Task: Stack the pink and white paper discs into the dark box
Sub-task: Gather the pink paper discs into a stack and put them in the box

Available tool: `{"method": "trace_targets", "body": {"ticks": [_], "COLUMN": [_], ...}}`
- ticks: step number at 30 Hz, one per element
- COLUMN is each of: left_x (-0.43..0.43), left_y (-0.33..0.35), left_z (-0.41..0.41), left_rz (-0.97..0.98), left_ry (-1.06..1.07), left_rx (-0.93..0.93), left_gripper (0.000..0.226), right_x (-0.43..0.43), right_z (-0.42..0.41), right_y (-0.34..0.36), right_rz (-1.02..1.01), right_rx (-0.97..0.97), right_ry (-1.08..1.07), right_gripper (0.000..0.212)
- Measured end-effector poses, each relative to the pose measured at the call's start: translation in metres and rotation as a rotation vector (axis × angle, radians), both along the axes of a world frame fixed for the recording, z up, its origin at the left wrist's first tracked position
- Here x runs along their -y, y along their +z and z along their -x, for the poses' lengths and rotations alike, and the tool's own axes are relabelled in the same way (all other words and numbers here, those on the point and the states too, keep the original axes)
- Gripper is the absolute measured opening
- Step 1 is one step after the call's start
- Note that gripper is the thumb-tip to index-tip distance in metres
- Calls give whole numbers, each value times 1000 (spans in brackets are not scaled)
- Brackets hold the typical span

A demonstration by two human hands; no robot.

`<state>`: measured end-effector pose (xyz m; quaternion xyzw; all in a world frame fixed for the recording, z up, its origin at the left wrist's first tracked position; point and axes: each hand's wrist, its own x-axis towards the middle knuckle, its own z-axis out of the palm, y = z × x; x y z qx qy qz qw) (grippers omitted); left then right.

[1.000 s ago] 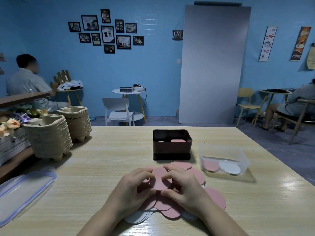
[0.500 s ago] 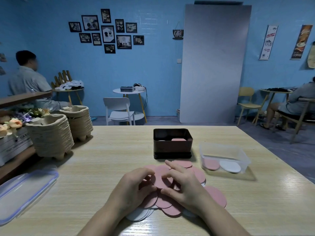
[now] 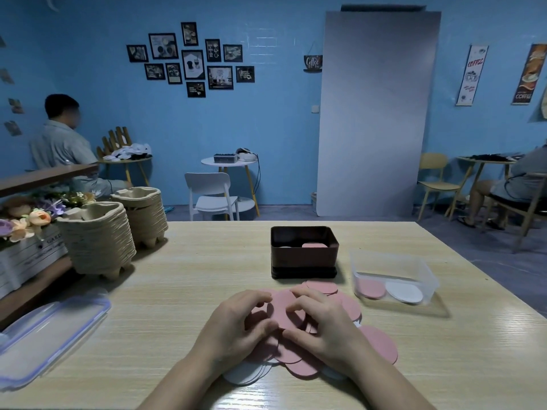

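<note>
Hardly anything shifted: left hand (image 3: 236,324) and right hand (image 3: 322,327) stay hunched over the loose heap of pink and white paper discs (image 3: 381,344), fingers curled, together pinching one round pink paper disc (image 3: 285,312). Dark rectangular box (image 3: 303,258), just beyond the fingertips, holds few discs; most remain underhand.

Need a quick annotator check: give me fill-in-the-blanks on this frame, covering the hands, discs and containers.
1. The left hand and right hand together pinch a top disc coloured ____.
2. The clear tub stands to the ____ of the dark box.
3. The clear tub holds one pink disc and one ____ disc.

Missing words: pink; right; white.
</note>
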<state>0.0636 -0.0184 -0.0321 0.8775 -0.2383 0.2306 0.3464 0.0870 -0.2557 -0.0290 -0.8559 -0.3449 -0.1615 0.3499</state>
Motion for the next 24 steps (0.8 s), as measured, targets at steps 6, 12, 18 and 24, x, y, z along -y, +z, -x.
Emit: {"method": "trace_targets", "body": {"ticks": [6, 12, 18, 24], "left_x": [-18, -49, -42, -43], "left_y": [9, -1, -3, -1], "left_z": [-3, -4, -5, 1], "left_rz": [-20, -132, -166, -120], "left_ry": [106, 138, 142, 186], "left_rx": [-17, -144, -157, -122], "left_gripper": [27, 53, 58, 62], "right_x": [1, 1, 0, 0], "right_z": [-2, -1, -1, -3], "right_y": [-1, 0, 0, -3], "right_rz": [18, 31, 22, 25], "right_rx": [-21, -47, -58, -69], "right_ry": [-10, -19, -38, -71], "right_gripper": [37, 39, 42, 34]}}
